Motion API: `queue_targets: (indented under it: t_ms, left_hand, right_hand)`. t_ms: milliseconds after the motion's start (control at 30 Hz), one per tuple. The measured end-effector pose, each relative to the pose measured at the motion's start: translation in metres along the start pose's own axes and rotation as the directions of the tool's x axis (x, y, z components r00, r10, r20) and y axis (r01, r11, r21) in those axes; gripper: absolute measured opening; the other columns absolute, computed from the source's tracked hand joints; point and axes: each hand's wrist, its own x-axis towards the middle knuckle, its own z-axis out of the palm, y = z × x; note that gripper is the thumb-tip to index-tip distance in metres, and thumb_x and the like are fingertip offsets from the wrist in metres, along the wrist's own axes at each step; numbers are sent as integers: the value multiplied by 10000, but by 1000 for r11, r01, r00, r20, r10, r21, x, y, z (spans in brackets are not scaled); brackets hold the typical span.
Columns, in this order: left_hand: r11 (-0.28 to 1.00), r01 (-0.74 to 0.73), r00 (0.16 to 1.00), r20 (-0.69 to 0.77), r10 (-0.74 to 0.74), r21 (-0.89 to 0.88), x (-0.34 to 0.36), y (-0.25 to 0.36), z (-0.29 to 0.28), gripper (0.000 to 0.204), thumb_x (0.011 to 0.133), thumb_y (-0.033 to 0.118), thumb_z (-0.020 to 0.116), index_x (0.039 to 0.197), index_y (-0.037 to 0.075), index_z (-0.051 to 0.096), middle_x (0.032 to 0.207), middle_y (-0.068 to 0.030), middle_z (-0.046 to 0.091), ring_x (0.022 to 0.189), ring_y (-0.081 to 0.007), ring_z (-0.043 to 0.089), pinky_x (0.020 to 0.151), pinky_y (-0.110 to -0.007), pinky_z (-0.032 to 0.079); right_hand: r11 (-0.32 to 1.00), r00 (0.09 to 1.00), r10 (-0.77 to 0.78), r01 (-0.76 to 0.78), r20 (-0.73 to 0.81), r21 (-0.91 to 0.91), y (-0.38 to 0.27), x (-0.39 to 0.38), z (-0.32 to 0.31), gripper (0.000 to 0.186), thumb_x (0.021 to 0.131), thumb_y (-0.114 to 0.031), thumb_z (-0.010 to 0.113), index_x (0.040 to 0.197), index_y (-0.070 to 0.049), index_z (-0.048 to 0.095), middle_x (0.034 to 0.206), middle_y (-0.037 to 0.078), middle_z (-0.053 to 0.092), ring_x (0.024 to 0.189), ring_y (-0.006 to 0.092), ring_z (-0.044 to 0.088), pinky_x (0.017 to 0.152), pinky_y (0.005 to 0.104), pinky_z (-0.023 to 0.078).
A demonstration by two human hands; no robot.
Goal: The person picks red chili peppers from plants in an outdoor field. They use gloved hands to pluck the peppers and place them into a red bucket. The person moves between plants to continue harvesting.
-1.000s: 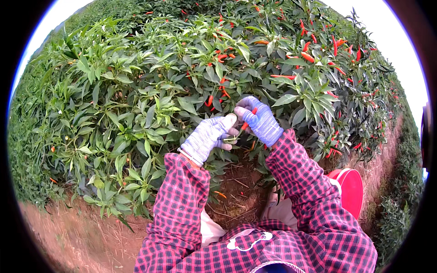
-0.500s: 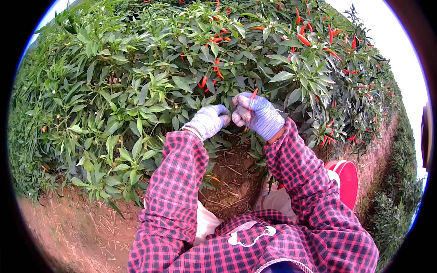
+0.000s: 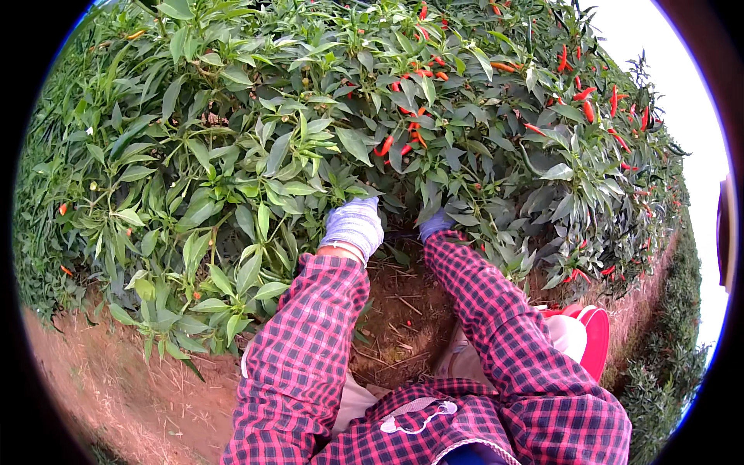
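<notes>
My left hand [image 3: 354,227], in a pale purple-grey glove, reaches into the chili pepper plants [image 3: 232,178]. The back of the glove shows, while leaves and the hand itself hide the fingers. To its right, my right hand [image 3: 436,223] is pushed deep under the leaves, so only the glove near the wrist is visible. Whatever either hand holds cannot be seen. Ripe red chili peppers [image 3: 385,146] hang among the leaves just above the gap between the hands.
More red chili peppers [image 3: 589,111] grow at the upper right. A red bucket [image 3: 595,341] stands beside my right arm. Brown soil with straw [image 3: 399,310] lies between my forearms. A dry path [image 3: 139,380] runs at the lower left.
My right hand, which had a red chili pepper in it, has gone in under the leaves out of sight. My left hand has moved slightly right and its fingers are now hidden.
</notes>
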Motion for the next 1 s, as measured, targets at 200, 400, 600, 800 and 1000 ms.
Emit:
queue_targets:
  t_ms: [200,400,600,800,1000]
  left_hand:
    - [993,21,990,136,-37,113,7,-23,5,445,833,254,482,1251,117,415,1351,-116,330,1197,-280,383,967,-399,344]
    - [1000,-19,981,192,16,17,15,1,10,416,840,277,487,1224,124,447,1156,-134,530,1042,-301,521,878,-405,413]
    - [997,-71,997,11,71,27,6,-10,14,373,798,254,532,1135,93,515,1081,-142,568,983,-302,547,819,-409,445]
    - [990,-142,989,-32,142,-3,9,2,28,354,793,245,542,1092,57,529,1080,-155,560,991,-301,543,821,-404,445]
    - [990,-135,948,296,116,43,21,26,57,391,817,269,534,1169,101,506,1184,-134,503,1078,-297,501,901,-411,407]
  right_hand:
    - [942,929,47,81,-366,327,8,-6,-35,328,813,-250,541,1084,-68,505,898,101,604,700,193,574,599,290,439]
    - [528,949,-62,293,-308,797,71,-33,-86,318,793,-294,603,1017,-77,541,842,78,602,598,145,559,496,241,420]
    - [80,844,-499,-181,196,980,81,-81,-147,264,844,-281,560,814,-22,524,621,37,509,381,72,370,344,191,261]
    - [88,930,-274,-228,244,970,99,-97,-139,284,822,-264,582,834,18,556,596,74,529,395,109,424,324,212,271]
    - [45,876,-464,-126,133,991,76,-134,-154,353,875,-169,451,1157,42,434,697,128,597,480,164,551,383,211,387]
